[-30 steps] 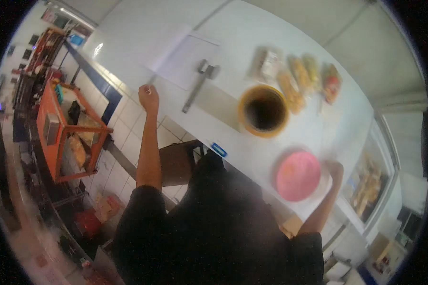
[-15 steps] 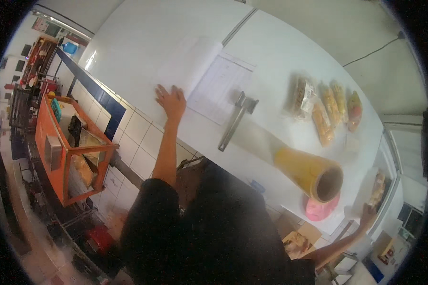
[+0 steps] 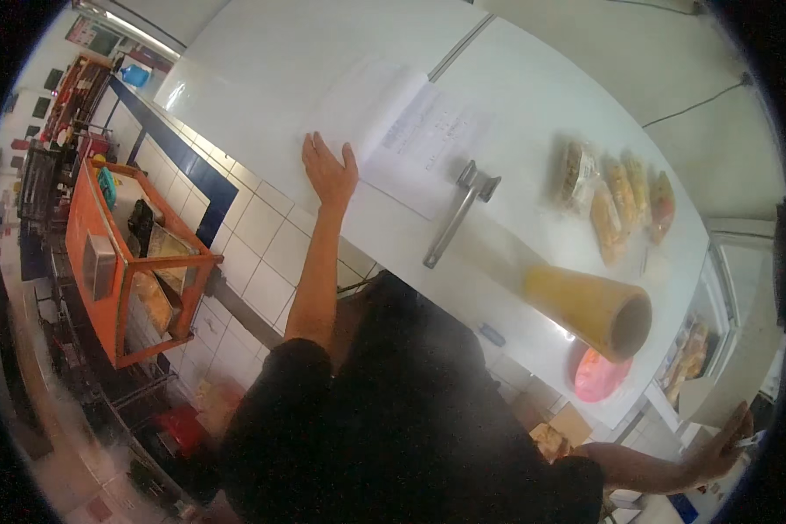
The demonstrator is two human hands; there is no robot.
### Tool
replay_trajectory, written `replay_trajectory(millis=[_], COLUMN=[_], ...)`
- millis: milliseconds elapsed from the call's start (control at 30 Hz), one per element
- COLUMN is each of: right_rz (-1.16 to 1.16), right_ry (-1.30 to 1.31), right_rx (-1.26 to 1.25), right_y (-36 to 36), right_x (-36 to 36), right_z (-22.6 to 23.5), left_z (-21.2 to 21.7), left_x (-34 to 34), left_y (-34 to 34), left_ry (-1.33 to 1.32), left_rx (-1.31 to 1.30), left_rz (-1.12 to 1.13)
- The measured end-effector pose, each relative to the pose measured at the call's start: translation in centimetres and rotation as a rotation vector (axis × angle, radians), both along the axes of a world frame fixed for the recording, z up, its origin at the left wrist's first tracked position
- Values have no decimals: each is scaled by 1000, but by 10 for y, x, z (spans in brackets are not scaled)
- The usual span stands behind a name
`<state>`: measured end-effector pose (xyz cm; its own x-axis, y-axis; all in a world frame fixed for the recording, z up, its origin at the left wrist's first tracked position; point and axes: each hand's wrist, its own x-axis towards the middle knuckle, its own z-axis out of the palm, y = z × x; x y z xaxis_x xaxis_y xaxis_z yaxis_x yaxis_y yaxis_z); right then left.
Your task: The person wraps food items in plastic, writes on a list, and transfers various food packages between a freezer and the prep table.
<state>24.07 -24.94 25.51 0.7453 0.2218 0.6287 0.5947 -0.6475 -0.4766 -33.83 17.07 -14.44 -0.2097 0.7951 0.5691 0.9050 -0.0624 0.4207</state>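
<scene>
My left hand (image 3: 330, 172) lies on the white tabletop (image 3: 262, 96), fingers stretched, holding nothing. Beside it is an open notebook (image 3: 415, 144) with handwriting on the page. Close by lies a grey metal tool (image 3: 454, 214) shaped like a meat mallet. Out at the far right, my right hand (image 3: 727, 441) has curled fingers at the lower edge of a pale panel (image 3: 742, 367). A small whitish thing shows at its fingertips, too unclear to name. Left of the panel, a bag of brownish food (image 3: 690, 358) shows in an opening.
A yellowish film roll (image 3: 585, 310) lies near the table's front edge, beside a pink round thing (image 3: 601, 374). Several clear food packets (image 3: 611, 218) sit farther back. To the left, an orange-framed cart (image 3: 131, 262) carries trays. A wall (image 3: 716, 113) with a cable stands behind.
My right hand has moved right and downward, away from the opening's edge. The pale panel now stands out beside the opening. My left hand stays on the table as the view shifts slightly.
</scene>
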Motion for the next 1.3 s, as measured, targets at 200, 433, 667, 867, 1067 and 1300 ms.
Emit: replay_trajectory(millis=[200, 433, 667, 867, 1067, 1300], right_rz=[-10, 169, 452, 620, 952, 690], right_ry=[-97, -100, 430, 655, 1145, 516], right_rx=[-59, -122, 98, 0, 315, -159], right_y=[17, 65, 171, 351, 412, 462], right_x=[-66, -158, -257, -388, -464, -534], right_z=[0, -26, -94, -130, -214, -378], left_z=[-48, -21, 9, 47, 91, 104], left_x=[-10, 35, 23, -10, -51, -141], left_y=[22, -14, -43, 18, 115, 176], left_ry=[122, -98, 95, -1530, -2181, -606], left_rx=[-341, -111, -363, -1470, -1120, -443], left_rz=[30, -730, -1688, -1573, -1067, -691])
